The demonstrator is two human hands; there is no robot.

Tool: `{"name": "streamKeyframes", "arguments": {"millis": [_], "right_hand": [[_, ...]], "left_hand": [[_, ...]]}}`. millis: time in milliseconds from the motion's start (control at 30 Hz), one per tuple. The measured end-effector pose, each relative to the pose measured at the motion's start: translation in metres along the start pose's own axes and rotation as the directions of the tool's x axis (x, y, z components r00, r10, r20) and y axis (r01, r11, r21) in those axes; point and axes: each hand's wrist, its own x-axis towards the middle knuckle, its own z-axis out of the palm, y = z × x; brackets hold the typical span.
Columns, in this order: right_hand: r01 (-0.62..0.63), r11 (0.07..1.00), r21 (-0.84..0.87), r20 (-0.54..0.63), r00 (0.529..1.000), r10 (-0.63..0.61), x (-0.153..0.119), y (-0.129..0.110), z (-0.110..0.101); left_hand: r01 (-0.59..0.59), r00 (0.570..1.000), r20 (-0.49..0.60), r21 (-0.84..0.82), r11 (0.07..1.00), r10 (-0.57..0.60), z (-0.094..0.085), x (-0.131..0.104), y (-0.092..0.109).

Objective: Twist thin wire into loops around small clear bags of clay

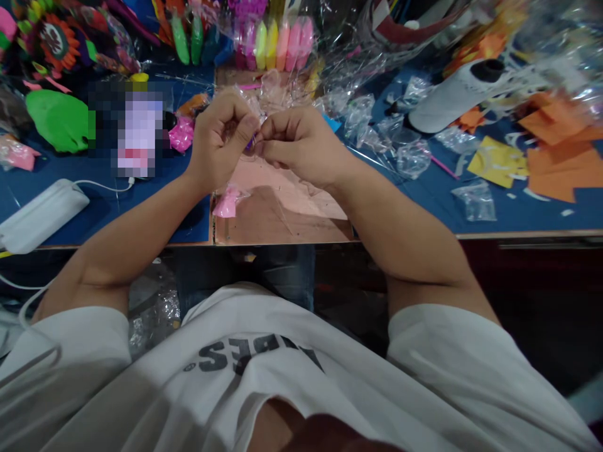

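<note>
Above the wooden board (282,216) in the table's middle, my left hand (225,135) and my right hand (299,141) meet with bent, closed fingers. Between the fingertips is a small purple item (250,143), mostly hidden, with what looks like clear film around it; I cannot make out what it is. My left thumb presses toward the index finger, and my right thumb and index finger pinch just beside it. A pink packet (227,202) lies on the board below my left hand. Crumpled clear wrappers (277,88) lie just beyond the hands.
At left are a green shape (61,120), a blurred-out phone (140,135) on a cable and a white power bank (44,215). Coloured clay sticks (282,45) stand at the back. To the right lie a white roll (455,97), clear wrappers and orange sheets (560,163).
</note>
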Motion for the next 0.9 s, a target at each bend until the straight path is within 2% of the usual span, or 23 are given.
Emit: {"name": "streamKeyframes", "arguments": {"millis": [133, 267, 367, 500, 600, 667, 733, 900], "right_hand": [[-0.021, 0.995, 0.093, -0.043, 0.999, 0.025, 0.001, 0.003, 0.003], [-0.086, 0.988, 0.125, -0.095, 0.991, 0.098, 0.004, 0.006, 0.002], [-0.063, 0.99, 0.123, -0.125, 0.989, 0.078, 0.003, 0.006, 0.002], [-0.029, 0.992, 0.12, -0.156, 0.987, 0.048, -0.001, 0.001, 0.007], [0.005, 0.992, 0.128, -0.204, 0.979, 0.022, -0.005, -0.008, 0.011], [0.025, 0.995, 0.091, -0.238, 0.971, -0.002, -0.008, -0.014, 0.014], [0.063, 0.998, 0.013, -0.257, 0.965, -0.058, -0.011, -0.018, 0.016], [0.224, 0.925, -0.306, -0.271, 0.911, -0.31, -0.011, -0.014, 0.011]], "left_hand": [[-0.024, 1.0, -0.012, 0.001, 1.0, 0.024, 0.001, -0.001, 0.0], [0.023, 0.999, -0.024, -0.068, 0.997, -0.025, 0.0, -0.003, 0.001], [0.082, 0.996, -0.02, -0.068, 0.994, -0.083, 0.0, -0.007, 0.007], [0.101, 0.995, 0.002, -0.118, 0.988, -0.101, 0.001, -0.008, 0.014], [0.092, 0.996, -0.01, -0.059, 0.994, -0.093, 0.001, -0.007, 0.018], [0.06, 0.998, -0.03, -0.01, 0.998, -0.061, 0.0, -0.007, 0.02], [0.03, 1.0, -0.008, -0.031, 0.999, -0.03, 0.0, -0.006, 0.022], [0.018, 1.0, 0.013, -0.16, 0.987, -0.016, 0.002, -0.002, 0.02]]}}
